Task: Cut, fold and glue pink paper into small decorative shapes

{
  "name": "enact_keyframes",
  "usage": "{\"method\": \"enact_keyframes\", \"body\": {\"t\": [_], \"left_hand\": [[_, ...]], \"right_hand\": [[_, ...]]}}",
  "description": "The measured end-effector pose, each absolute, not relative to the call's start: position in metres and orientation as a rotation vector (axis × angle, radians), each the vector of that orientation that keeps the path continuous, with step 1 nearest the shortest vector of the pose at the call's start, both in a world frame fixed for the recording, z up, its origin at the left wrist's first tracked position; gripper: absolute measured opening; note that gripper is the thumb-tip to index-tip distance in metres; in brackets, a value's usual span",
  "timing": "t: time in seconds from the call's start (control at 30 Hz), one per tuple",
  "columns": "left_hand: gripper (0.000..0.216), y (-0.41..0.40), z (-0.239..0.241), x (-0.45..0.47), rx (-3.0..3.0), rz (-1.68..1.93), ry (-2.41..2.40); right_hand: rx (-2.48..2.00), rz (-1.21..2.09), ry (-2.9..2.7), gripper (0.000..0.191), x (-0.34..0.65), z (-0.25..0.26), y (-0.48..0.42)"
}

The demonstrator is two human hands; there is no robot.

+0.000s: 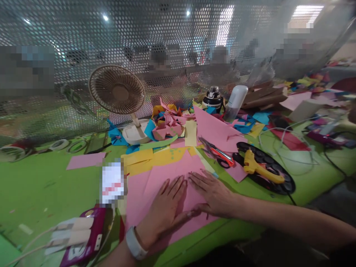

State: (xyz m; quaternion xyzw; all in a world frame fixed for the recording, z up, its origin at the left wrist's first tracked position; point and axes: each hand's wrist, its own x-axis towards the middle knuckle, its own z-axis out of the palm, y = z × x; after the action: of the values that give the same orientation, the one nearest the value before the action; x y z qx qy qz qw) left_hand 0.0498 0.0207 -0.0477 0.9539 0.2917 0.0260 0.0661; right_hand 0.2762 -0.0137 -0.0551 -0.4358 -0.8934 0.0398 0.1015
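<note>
Both my hands lie flat on a pink paper sheet (155,178) near the front edge of the green table (41,185). My left hand (165,209), with a white band on its wrist, has its fingers stretched out on the paper. My right hand (213,191) presses flat beside it, fingers spread and pointing left, thumb touching my left hand. Yellow paper (155,157) lies under the pink sheet's far edge.
Scissors with orange handles (219,154) and a yellow glue gun (258,168) on a black round tray (280,183) lie to the right. A small fan (118,91), a heap of folded coloured paper (169,122), a bottle (213,98) and a perforated metal screen stand behind.
</note>
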Motion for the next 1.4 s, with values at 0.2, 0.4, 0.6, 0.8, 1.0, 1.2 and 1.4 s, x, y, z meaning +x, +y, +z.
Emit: {"method": "enact_keyframes", "body": {"t": [0.2,0.4,0.6,0.8,1.0,1.2,1.4], "left_hand": [[0.079,0.019,-0.042,0.051,2.843,0.063,0.882],[0.081,0.016,-0.035,0.054,2.847,0.080,0.907],[0.081,0.014,-0.032,0.055,2.885,0.072,0.897],[0.081,0.015,-0.038,0.053,2.893,0.110,0.897],[0.081,0.014,-0.036,0.053,2.882,0.083,0.895],[0.079,0.013,-0.031,0.051,2.869,0.087,0.887],[0.081,0.012,-0.030,0.052,2.882,0.114,0.883]], "right_hand": [[-1.362,-0.050,-2.527,0.072,0.300,-0.056,-0.018],[-1.512,-0.074,-2.348,0.045,0.315,-0.038,-0.013],[-1.713,1.022,-2.147,0.031,0.290,-0.015,0.035],[-1.589,1.782,-2.118,0.036,0.272,-0.025,0.075],[-1.590,1.799,-2.126,0.044,0.283,-0.031,0.079],[-1.662,1.841,-2.077,0.044,0.316,-0.036,0.084],[-1.698,1.754,-2.062,0.043,0.326,-0.019,0.081]]}}
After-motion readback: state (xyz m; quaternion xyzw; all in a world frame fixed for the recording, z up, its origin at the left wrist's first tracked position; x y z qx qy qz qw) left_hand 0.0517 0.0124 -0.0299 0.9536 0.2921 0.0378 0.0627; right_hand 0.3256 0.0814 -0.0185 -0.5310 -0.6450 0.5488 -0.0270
